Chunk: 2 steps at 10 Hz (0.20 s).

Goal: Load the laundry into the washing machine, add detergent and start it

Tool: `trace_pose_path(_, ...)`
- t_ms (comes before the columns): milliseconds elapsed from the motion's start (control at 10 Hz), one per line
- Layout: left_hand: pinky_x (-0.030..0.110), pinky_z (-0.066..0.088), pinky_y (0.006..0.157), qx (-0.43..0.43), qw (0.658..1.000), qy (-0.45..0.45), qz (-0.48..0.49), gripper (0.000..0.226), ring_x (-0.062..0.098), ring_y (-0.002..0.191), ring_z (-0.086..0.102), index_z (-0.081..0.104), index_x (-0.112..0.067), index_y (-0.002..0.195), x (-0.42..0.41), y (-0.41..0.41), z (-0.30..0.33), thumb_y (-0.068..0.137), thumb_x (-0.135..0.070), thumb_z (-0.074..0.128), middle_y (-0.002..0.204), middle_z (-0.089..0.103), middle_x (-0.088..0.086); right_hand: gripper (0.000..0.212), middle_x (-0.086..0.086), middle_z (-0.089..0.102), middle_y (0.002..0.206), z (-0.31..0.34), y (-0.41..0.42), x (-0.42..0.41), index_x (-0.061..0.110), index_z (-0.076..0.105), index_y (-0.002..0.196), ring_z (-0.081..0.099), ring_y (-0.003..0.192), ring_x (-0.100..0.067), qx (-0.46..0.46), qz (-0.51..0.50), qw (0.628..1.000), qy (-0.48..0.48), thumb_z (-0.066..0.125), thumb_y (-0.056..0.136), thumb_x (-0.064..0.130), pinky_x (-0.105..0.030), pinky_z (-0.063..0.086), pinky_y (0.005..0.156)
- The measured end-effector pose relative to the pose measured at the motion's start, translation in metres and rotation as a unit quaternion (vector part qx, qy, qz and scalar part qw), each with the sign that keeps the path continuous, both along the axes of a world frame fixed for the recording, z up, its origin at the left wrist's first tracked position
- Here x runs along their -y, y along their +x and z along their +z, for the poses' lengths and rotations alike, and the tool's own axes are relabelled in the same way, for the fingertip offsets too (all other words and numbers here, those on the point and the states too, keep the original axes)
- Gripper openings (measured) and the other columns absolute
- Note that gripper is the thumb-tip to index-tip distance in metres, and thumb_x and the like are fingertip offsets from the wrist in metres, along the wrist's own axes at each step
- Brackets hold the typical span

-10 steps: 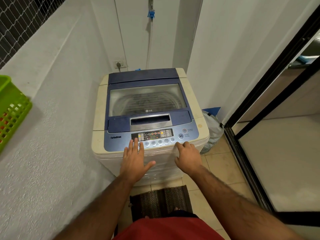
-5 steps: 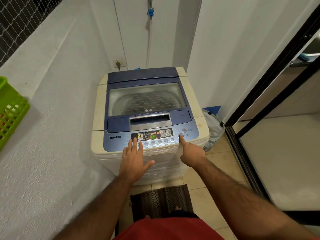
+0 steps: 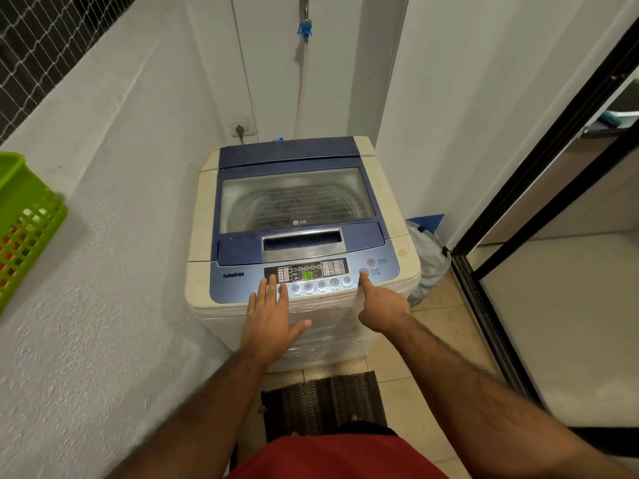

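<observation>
The washer (image 3: 304, 236) stands against the back wall with its lid (image 3: 297, 198) down; dark shapes show dimly through the lid glass, but whether they are laundry cannot be told. Compared with a second ago, the right hand (image 3: 382, 307) has left the front lip of the panel, where it rested with fingers curled, and now points: the index finger is straight, its tip on the start button (image 3: 363, 273), the other fingers folded into the palm and holding nothing. This posture was already taken half a second ago and is unchanged since. The left hand (image 3: 269, 316) has not moved across the three pictures; it lies flat on the panel edge with fingers straight and close together, thumb spread, fingertips just below the display (image 3: 306, 271). The display is lit and shows green digits that read as 37. Judgement: loading and detergent appear complete, since the lid is closed and a programme time is showing, and the step in hand is the start press, the last of the task. No sign visible here confirms that the cycle has begun. A green basket (image 3: 26, 219) sits on the ledge at left, well apart from the washer.
</observation>
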<state>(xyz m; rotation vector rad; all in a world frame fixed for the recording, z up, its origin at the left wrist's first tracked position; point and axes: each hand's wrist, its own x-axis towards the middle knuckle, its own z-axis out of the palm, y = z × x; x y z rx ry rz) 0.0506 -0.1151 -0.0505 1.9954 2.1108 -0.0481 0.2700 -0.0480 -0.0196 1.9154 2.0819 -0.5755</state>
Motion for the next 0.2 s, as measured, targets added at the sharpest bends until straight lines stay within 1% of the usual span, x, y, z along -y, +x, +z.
trace_pose_path(100, 0.044, -0.002, 0.119, 0.003, 1.000, 0.001, 0.002, 0.097, 0.027, 0.148, -0.014, 0.001, -0.012, 0.153, 0.002, 0.001, 0.006, 0.086, -0.074, 0.031, 0.160, -0.013, 0.013, 0.062, -0.008, 0.065, 0.100, 0.004, -0.007, 0.013, 0.021, 0.027, 0.144, 0.064, 0.089, -0.030, -0.047, 0.004, 0.997, 0.063, 0.049, 0.086, 0.023, -0.035, 0.050, 0.071)
trace_pose_path(200, 0.044, -0.002, 0.119, -0.001, 1.000, 0.007, 0.002, 0.096, 0.027, 0.148, -0.013, 0.002, -0.012, 0.154, 0.004, 0.000, 0.007, 0.086, -0.074, 0.032, 0.160, -0.012, 0.013, 0.039, -0.010, 0.063, 0.109, -0.002, -0.017, 0.027, 0.016, 0.049, 0.126, 0.063, 0.096, -0.031, -0.078, 0.046, 0.989, 0.114, 0.047, 0.088, 0.026, -0.037, 0.051, 0.077)
